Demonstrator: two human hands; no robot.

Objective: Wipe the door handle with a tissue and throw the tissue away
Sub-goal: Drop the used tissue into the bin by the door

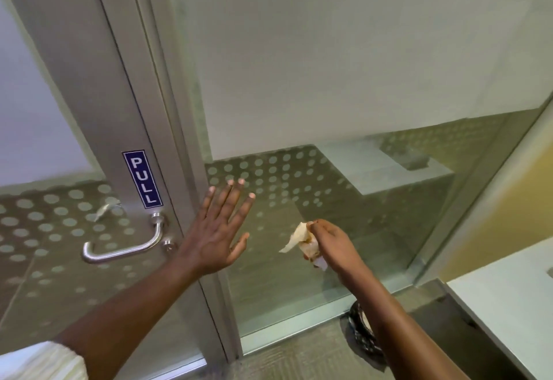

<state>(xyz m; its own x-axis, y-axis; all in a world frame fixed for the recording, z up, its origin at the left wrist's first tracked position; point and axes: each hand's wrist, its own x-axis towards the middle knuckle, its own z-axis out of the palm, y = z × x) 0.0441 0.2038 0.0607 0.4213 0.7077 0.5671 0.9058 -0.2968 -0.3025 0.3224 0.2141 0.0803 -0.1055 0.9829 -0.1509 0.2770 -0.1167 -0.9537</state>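
Note:
A curved silver door handle point(119, 249) juts from the metal frame of a glass door point(98, 95), just below a blue PULL sticker point(143, 179). My left hand point(218, 230) is flat with fingers spread, against the frame and glass just right of the handle, holding nothing. My right hand point(329, 242) hovers further right in front of the glass panel and is shut on a crumpled white tissue point(299, 240), whose loose end hangs out to the left.
A frosted, dotted glass wall point(329, 80) fills the middle and right. On the floor by the glass base sits a bin with a black liner point(363, 331), partly hidden by my right forearm. A white counter point(514, 299) stands at the right.

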